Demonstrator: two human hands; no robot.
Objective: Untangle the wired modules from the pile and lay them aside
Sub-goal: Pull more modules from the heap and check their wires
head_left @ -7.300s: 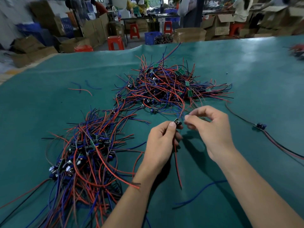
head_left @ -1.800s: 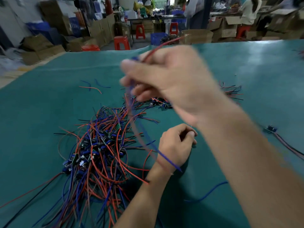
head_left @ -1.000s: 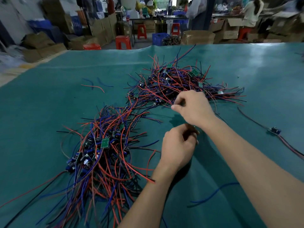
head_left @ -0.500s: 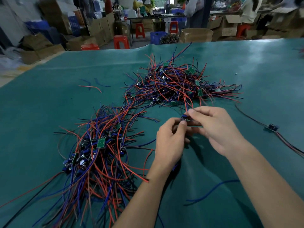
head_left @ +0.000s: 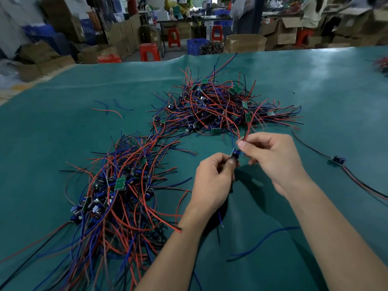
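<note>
Left hand [head_left: 212,181] pinches a small wired module [head_left: 235,154] above the table [head_left: 63,127] centre; right hand [head_left: 270,156] has its fingers closed on the module's red lead [head_left: 249,124], which runs into the far pile [head_left: 212,108]. Draw the lead out slowly (snagging likely). A sorted bundle [head_left: 117,185] lies toward the left edge, one laid-aside module [head_left: 338,160] near the right edge.

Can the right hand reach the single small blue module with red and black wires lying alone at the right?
Probably yes: bare green mat lies between it and the right hand, though that hand pinches a red wire.
</note>
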